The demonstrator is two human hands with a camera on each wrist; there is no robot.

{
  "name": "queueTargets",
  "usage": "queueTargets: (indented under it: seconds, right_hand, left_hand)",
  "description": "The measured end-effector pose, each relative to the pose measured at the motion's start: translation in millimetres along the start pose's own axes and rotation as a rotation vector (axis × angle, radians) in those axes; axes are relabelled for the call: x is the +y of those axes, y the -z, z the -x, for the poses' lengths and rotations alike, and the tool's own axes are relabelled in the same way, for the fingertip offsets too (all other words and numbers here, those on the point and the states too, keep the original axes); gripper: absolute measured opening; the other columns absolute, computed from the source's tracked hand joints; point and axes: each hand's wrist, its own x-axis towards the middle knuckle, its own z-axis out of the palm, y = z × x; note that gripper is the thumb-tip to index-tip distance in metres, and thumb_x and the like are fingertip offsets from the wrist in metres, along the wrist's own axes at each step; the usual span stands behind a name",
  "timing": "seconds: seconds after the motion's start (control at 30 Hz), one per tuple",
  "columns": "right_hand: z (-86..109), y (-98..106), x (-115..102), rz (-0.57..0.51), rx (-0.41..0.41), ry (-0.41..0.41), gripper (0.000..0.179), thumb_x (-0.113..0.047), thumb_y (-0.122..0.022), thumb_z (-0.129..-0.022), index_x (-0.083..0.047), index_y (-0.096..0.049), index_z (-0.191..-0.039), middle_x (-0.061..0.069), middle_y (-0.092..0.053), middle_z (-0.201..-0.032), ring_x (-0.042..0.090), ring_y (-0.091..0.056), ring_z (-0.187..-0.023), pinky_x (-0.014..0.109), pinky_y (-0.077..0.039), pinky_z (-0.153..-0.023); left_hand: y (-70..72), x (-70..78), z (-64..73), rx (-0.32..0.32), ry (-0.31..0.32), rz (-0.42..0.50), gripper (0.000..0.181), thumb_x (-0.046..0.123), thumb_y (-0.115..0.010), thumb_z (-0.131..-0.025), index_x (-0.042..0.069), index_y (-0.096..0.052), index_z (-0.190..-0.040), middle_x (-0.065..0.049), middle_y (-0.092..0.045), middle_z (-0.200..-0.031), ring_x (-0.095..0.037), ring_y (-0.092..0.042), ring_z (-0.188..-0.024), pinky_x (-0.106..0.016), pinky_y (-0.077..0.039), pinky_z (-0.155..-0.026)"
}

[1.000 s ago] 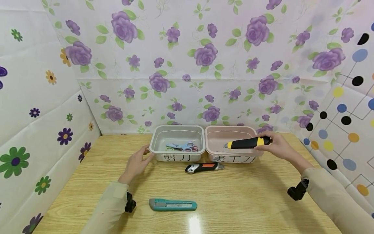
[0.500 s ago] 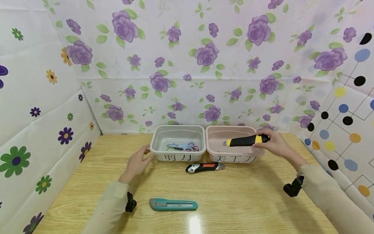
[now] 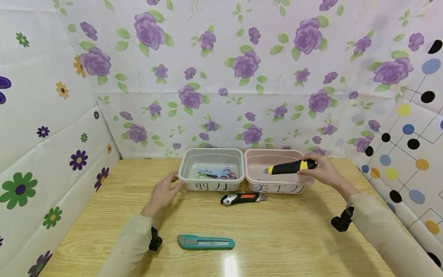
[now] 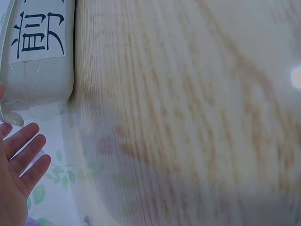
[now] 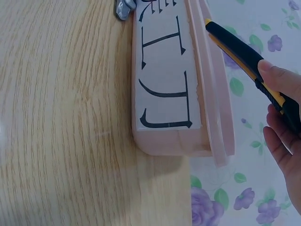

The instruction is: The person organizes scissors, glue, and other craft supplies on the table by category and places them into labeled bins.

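My right hand [image 3: 322, 169] grips a black and yellow utility knife [image 3: 289, 167] by its rear end. The knife is held level over the pink bin [image 3: 273, 182], its blade end pointing left. In the right wrist view, thumb and fingers hold the knife [image 5: 240, 52] from both sides above the bin's rim. At the left end of the grey bin [image 3: 211, 183], my left hand [image 3: 164, 192] has its fingertips right at the rim. The left wrist view shows the left hand [image 4: 19, 174] with straight, spread fingers beside that bin.
Several scissors [image 3: 218, 174] lie inside the grey bin. A black, silver and orange utility knife [image 3: 243, 198] lies in front of the bins. Nearer on the wooden table [image 3: 277, 234] is a teal utility knife [image 3: 205, 242]. Floral cloth [image 3: 221, 92] hangs behind the bins.
My right hand has shifted slightly left with the black and yellow utility knife, its forearm swinging inward. The left hand stays at the grey bin.
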Motion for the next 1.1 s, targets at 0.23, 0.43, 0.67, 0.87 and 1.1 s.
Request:
queueTargets:
  seconds: [0.23,0.43,0.67,0.87,1.1]
  right_hand:
    - [-3.5,-7,1,0.026,-0.003,-0.021,0.05,-0.03,-0.077,-0.071,-0.003,-0.061,-0.11,0.016,-0.059,-0.106,0.018,-0.052,-0.076,0.025,-0.046,-0.057]
    - [-3.7,-11,3,-0.008,-0.008,-0.027,0.046,-0.026,-0.078,-0.071,-0.002,-0.061,-0.107,0.017,-0.059,-0.097,0.011,-0.052,-0.061,0.024,-0.046,-0.051]
    - [-5.9,-16,8,-0.021,-0.019,-0.053,0.05,-0.025,-0.078,-0.071,0.001,-0.061,-0.109,0.017,-0.059,-0.098,0.014,-0.054,-0.063,0.025,-0.047,-0.052]
    - [-8.8,-22,13,0.031,0.0,-0.036,0.051,-0.024,-0.081,-0.067,0.002,-0.062,-0.108,0.017,-0.061,-0.096,0.017,-0.053,-0.068,0.024,-0.047,-0.054]
    - [-12.0,-29,13,0.03,-0.02,-0.01,0.048,-0.021,-0.081,-0.068,0.002,-0.063,-0.106,0.02,-0.061,-0.095,0.018,-0.047,-0.064,0.025,-0.042,-0.05]
  left_hand:
    - [-0.6,-0.2,-0.3,-0.005,0.01,-0.007,0.051,0.04,-0.051,-0.091,0.008,-0.044,-0.131,-0.019,-0.06,-0.114,-0.036,-0.056,-0.105,-0.054,-0.043,-0.085]
    - [-0.2,1.0,-0.2,-0.011,0.018,-0.01,0.051,0.04,-0.05,-0.092,0.008,-0.044,-0.131,-0.019,-0.06,-0.114,-0.036,-0.055,-0.105,-0.054,-0.043,-0.085]
    - [1.7,3.4,0.5,-0.022,0.027,-0.009,0.053,0.04,-0.051,-0.091,0.008,-0.043,-0.132,-0.019,-0.059,-0.115,-0.036,-0.055,-0.105,-0.054,-0.042,-0.086]
    - [2.8,4.3,0.7,-0.023,0.02,-0.007,0.052,0.038,-0.052,-0.091,0.007,-0.043,-0.132,-0.02,-0.059,-0.115,-0.037,-0.055,-0.105,-0.055,-0.042,-0.086]
    - [2.0,3.5,0.9,-0.021,0.021,-0.003,0.052,0.038,-0.052,-0.091,0.007,-0.044,-0.132,-0.02,-0.059,-0.115,-0.036,-0.056,-0.105,-0.054,-0.043,-0.086]
